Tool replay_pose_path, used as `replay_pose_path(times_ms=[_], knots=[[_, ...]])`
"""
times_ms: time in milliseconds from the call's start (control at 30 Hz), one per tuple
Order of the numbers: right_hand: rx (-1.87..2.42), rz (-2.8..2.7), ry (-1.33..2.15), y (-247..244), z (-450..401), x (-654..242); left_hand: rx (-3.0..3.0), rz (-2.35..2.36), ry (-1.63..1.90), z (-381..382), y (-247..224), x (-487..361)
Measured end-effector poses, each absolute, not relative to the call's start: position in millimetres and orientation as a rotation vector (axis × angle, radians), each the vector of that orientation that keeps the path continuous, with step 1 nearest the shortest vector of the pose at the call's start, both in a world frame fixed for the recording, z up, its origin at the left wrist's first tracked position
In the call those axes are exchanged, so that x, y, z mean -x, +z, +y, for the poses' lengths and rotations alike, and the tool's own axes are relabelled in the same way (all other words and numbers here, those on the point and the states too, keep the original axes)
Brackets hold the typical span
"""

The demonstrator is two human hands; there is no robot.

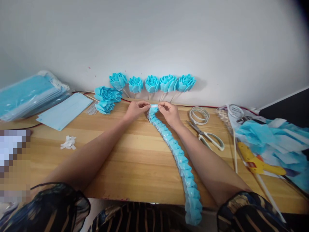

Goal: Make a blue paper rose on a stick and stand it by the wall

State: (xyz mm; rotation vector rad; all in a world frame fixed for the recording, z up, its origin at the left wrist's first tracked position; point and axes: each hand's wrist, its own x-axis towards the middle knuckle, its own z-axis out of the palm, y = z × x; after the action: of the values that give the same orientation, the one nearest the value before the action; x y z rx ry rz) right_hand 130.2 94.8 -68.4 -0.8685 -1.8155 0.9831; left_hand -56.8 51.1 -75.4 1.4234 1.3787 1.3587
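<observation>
A long strip of overlapping blue petals (178,151) runs from the middle of the table down over its front edge, where its lower end hangs. At its far end a narrow white band shows between my hands. My left hand (137,109) pinches the left side of that end, thumb and fingertips together. On the right side, my right hand (169,112) pinches the same end, its other fingers curled. Behind them, several finished blue flowers (152,84) on thin sticks lean against the wall. More blue flowers (107,94) lie just left of my left hand.
Scissors (205,133) and a tape coil (199,115) lie right of my right hand. Farther right are a yellow glue gun (259,163) and blue scraps (272,135). To the left are blue sheets (65,111), a plastic packet (31,95) and small white pieces (69,142).
</observation>
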Motion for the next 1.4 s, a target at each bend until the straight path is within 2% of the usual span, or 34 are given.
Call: replay_pose_path(times_ms=[167,567,700,833,933,1400], knots=[[0.864,-1.806,0.949,-69.4,96.3,-131.0,-1.276,1.371,1.474,50.1,-72.0,57.5],[0.833,-1.783,0.911,-70.3,97.9,-130.8,-1.414,1.371,1.387,48.0,-64.9,53.1],[0.791,-1.715,0.629,-55.3,87.9,-130.0,-1.371,1.360,1.390,45.8,-61.6,52.7],[0.795,-1.978,0.300,-48.8,77.7,-125.9,-1.374,1.353,1.390,43.4,-60.1,52.7],[0.815,-2.101,0.184,-53.0,77.2,-122.8,-1.366,1.340,1.383,42.3,-59.8,52.3],[0.859,-2.150,0.179,-62.3,85.6,-122.5,-1.387,1.283,1.392,44.6,-64.7,50.3]])
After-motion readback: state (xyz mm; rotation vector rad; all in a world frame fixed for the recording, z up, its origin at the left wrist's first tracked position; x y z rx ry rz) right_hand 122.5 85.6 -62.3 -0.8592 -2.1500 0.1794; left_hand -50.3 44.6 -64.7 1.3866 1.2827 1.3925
